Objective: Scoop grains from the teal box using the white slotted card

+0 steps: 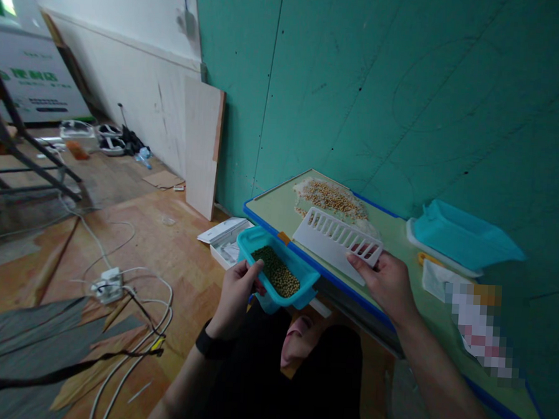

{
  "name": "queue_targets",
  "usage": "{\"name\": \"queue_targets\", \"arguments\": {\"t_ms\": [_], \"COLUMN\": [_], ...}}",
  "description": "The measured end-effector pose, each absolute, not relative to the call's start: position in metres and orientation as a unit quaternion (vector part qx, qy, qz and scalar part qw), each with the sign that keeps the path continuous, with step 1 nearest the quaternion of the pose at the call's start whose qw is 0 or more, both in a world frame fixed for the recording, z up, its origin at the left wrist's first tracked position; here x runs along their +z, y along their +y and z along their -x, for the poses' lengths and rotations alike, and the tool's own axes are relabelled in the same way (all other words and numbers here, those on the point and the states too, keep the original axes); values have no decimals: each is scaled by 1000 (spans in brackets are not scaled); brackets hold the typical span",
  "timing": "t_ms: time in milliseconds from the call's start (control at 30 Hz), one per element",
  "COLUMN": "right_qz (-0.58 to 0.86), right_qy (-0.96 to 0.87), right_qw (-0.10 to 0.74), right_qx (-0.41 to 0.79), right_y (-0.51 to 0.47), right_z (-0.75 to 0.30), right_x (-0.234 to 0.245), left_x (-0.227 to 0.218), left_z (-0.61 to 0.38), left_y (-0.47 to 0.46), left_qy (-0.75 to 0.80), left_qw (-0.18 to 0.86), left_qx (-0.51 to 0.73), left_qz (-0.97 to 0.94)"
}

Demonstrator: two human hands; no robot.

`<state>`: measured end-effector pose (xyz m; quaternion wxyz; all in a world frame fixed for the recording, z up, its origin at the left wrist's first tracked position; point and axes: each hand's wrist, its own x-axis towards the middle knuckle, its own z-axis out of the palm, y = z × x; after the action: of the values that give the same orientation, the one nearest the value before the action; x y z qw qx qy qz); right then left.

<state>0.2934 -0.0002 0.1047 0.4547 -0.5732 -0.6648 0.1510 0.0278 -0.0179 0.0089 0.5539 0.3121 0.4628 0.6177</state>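
Observation:
My left hand (240, 285) grips the near rim of a small blue plastic basket (308, 275), held at the table's edge. Green beans (270, 259) and yellowish soybeans (286, 282) lie inside it. In my right hand (388, 281) is a white slotted plastic divider (329, 240), tilted over the table with its row of slots toward the wall. Behind the divider, a loose heap of soybeans (331, 196) mixed with white grains that look like rice spreads on the table. My left fingers under the basket are partly hidden.
The pale green table (408, 297) has a blue edge and stands against a green wall. A larger blue bin (465, 235) sits at its right, near a blurred packet (482, 329). On the floor are an open white box (226, 238), a power strip (109, 285) and loose cables.

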Motion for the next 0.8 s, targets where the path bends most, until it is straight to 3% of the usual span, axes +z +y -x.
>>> {"name": "queue_targets", "arguments": {"t_ms": [300, 467, 567, 800], "right_qz": [562, 566, 532, 411], "right_qy": [-673, -675, -732, -854], "right_qw": [455, 471, 423, 290], "right_qx": [157, 41, -53, -130], "right_y": [-6, -22, -34, -22], "right_z": [-288, -273, -250, -197], "right_x": [110, 105, 94, 76], "left_x": [9, 7, 1, -10], "left_z": [-26, -26, -28, -38], "left_y": [-17, -17, -19, -30], "left_qy": [467, 461, 459, 450], "left_qw": [553, 559, 563, 599], "left_qx": [616, 615, 612, 592], "left_qz": [-311, -311, -314, -298]}}
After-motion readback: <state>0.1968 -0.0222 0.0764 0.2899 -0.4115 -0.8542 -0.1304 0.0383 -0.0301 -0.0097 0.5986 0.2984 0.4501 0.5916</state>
